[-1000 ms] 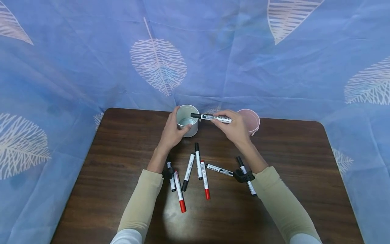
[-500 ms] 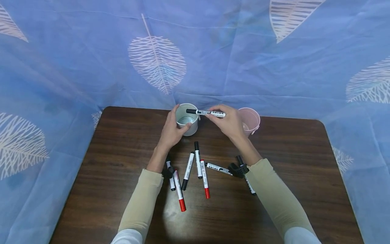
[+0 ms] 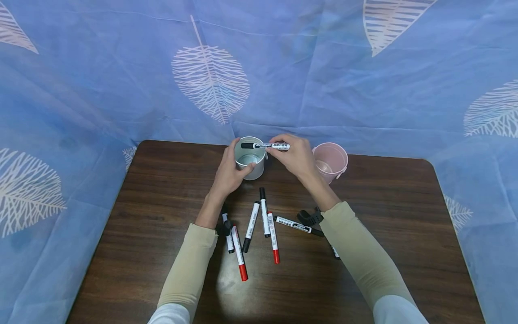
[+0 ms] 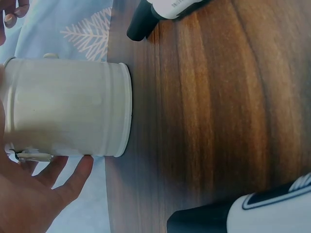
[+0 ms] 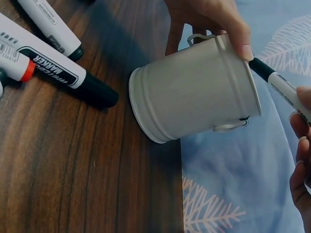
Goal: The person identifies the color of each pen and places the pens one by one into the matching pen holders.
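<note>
My left hand (image 3: 227, 173) grips a small white bucket (image 5: 194, 92) at the table's far edge, thumb near its rim and fingers round its far left side. Between the thumb and fingers of my right hand (image 3: 294, 155) is a black-capped whiteboard marker (image 3: 265, 146), lying nearly level. Its black cap overlaps the bucket's opening in the head view. In the right wrist view, the cap shows right beside the bucket's rim. The bucket's bottom shows bare inside. A pink bucket (image 3: 332, 157) stands just right of my right hand.
Several markers lie on the dark wooden table (image 3: 162, 216) in front of the buckets, among them a red-capped marker (image 3: 239, 254) and a black-capped marker (image 3: 251, 227). My right sleeve covers part of another marker (image 3: 335, 252). A blue leaf-print cloth (image 3: 283, 67) hangs behind.
My right hand has moved left with the marker, bringing its cap from the white bucket's right rim to over its opening. My left hand keeps its place on the bucket.
</note>
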Action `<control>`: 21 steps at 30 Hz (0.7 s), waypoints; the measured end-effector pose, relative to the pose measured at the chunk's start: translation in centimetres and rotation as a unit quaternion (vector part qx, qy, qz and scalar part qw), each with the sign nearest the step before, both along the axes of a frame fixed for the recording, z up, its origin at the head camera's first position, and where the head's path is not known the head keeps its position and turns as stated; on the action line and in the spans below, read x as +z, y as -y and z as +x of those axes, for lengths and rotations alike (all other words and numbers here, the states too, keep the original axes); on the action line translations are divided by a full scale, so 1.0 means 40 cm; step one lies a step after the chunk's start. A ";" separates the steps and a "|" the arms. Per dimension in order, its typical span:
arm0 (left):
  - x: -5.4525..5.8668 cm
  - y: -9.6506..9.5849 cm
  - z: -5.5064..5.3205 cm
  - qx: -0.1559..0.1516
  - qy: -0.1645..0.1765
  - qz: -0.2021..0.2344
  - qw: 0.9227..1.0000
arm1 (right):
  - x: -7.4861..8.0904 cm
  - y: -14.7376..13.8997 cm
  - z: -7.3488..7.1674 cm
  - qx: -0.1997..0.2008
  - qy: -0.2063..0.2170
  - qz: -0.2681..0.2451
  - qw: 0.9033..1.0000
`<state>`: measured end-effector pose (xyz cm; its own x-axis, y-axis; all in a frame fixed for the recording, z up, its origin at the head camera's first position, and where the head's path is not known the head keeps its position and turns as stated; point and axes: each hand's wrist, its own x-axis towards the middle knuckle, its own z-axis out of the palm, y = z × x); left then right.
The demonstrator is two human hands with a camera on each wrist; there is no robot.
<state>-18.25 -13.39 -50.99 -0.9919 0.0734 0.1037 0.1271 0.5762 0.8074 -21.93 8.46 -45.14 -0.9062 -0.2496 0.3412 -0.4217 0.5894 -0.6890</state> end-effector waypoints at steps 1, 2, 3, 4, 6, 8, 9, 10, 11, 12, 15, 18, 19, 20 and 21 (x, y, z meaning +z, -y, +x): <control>0.001 0.001 0.000 -0.002 0.001 0.000 1.000 | 0.001 0.002 -0.002 0.001 0.003 0.003 1.000; 0.003 0.002 -0.001 -0.004 0.002 0.001 1.000 | 0.002 0.003 -0.004 0.002 0.007 0.005 1.000; 0.004 0.002 -0.001 -0.005 0.003 0.002 1.000 | 0.002 0.004 -0.007 0.003 0.011 0.008 1.000; 0.004 0.003 -0.002 -0.006 0.003 0.003 1.000 | 0.003 0.005 -0.008 0.005 0.015 0.010 1.000; 0.006 0.004 -0.003 -0.007 0.004 0.005 1.000 | 0.004 0.007 -0.012 0.007 0.019 0.016 1.000; 0.006 0.005 -0.005 -0.008 0.004 0.005 1.000 | 0.004 0.009 -0.015 0.009 0.023 0.021 0.999; 0.005 0.006 -0.005 -0.008 0.004 0.004 1.000 | 0.003 0.010 -0.016 0.009 0.024 0.022 0.999; 0.006 0.006 -0.005 -0.009 0.004 0.005 1.000 | 0.002 0.011 -0.017 0.011 0.023 0.023 0.999; 0.005 0.006 -0.005 -0.009 0.004 0.006 1.000 | 0.001 0.013 -0.018 0.013 0.023 0.022 0.999; 0.005 0.006 -0.005 -0.009 0.003 0.006 1.000 | -0.002 0.014 -0.019 0.016 0.023 0.020 0.999; 0.003 0.007 -0.005 -0.010 0.002 0.014 1.000 | -0.010 0.019 -0.023 0.028 0.016 0.020 0.999; 0.000 0.008 -0.004 -0.011 0.001 0.022 1.000 | -0.017 0.025 -0.027 0.043 0.006 0.027 0.999; 0.000 0.008 -0.004 -0.011 0.000 0.025 1.000 | -0.019 0.028 -0.029 0.047 0.002 0.031 0.998; 0.000 0.008 -0.004 -0.012 0.000 0.026 1.000 | -0.021 0.029 -0.030 0.050 0.000 0.037 0.998; 0.000 0.009 -0.004 -0.012 0.000 0.027 1.000 | -0.023 0.031 -0.032 0.052 0.000 0.042 0.998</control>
